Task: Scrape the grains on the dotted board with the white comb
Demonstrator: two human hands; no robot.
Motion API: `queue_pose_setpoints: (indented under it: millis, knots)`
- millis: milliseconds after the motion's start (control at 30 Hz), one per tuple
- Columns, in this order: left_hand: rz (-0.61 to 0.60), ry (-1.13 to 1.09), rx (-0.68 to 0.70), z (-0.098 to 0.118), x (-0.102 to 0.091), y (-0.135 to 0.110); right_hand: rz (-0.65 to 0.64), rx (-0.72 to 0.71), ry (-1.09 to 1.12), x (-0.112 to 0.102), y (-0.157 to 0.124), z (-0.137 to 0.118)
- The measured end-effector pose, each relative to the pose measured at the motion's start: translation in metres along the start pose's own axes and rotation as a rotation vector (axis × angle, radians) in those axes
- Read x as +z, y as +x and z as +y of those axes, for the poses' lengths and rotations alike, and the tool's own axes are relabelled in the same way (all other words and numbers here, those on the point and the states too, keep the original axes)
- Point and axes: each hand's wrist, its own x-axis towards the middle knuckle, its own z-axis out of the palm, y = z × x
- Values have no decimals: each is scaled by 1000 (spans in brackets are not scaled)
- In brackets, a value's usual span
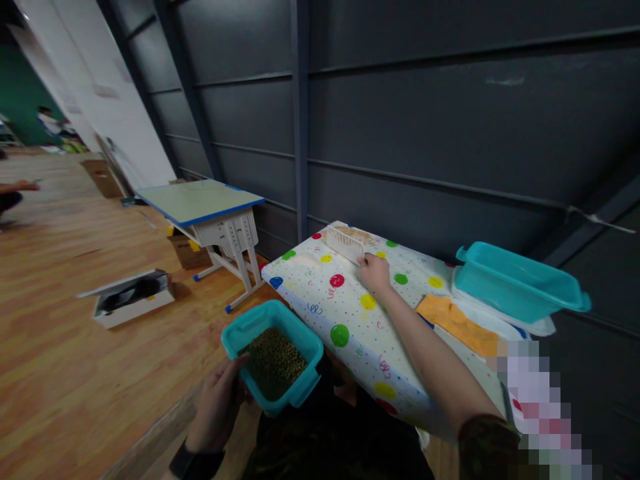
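Teal box: plastic, lower centre of the frame, at the near left edge of the tabletop; contact with that edge cannot be told. Opening faces up; long axis appears to run from upper left to lower right, slightly tilted in view.

Tabletop: centre to lower right, covered in smooth white sheeting printed with coloured balloon-like dots and squiggles.

Teal basin: plastic, oblong, lugs at both ends, right of frame, long axis sloping down to the right; contents hidden.

Orange cloth: soft, crumpled, just left of and below the basin.

Left hand: lower left of centre, fingers gripping the teal box's left rim.

Right hand: centre, fingers closed on the lower-right end of the white slotted piece.

White slotted piece: plastic, narrow, at the tabletop's far end, long axis upper left to lower right.

Small round grains: tan and dark greenish brown, loose across the teal box's floor.
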Motion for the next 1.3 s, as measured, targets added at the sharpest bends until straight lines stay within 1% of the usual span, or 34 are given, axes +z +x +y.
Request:
queue_pose_setpoints:
  millis: [100, 167, 300, 400, 500, 600, 733, 867, 1000, 1100, 1200, 1300]
  knots:
    - [-7, 19, -6, 0, 1, -7, 20, 8, 16, 4, 2, 0]
    - [-14, 30, -12, -4, 0, -8, 36, 14, 17, 5, 4, 0]
    - [-3, 33, -11, -21, -6, -3, 18, 19, -6, 7, 4, 1]
    - [-2, 37, -20, -35, -11, 1, 7, -4, -4, 5, 3, 2]
    - [3, 40, -22, -41, -16, 1, 21, -9, 11, 4, 3, 2]
    - [3, 26, -30, -40, -16, -3, 29, 1, 6, 4, 2, 0]
    - [12, 28, -53, -36, -14, -7, 4, -16, -9, 4, 1, -1]
    - [-1, 37, -41, -38, -13, -7, 35, -28, 28, 4, 1, 1]
    - [17, 32, -47, -40, -14, -7, 51, -34, 103, 5, 2, 4]
    - [-12, 32, -68, -35, -14, -9, 23, -9, 168, 5, 5, 9]
    - [-49, 37, -67, -29, -13, -12, -9, 6, 288, 2, 8, 15]
    - [-45, 56, -60, -27, -13, -14, -13, 41, 409, 1, 11, 18]
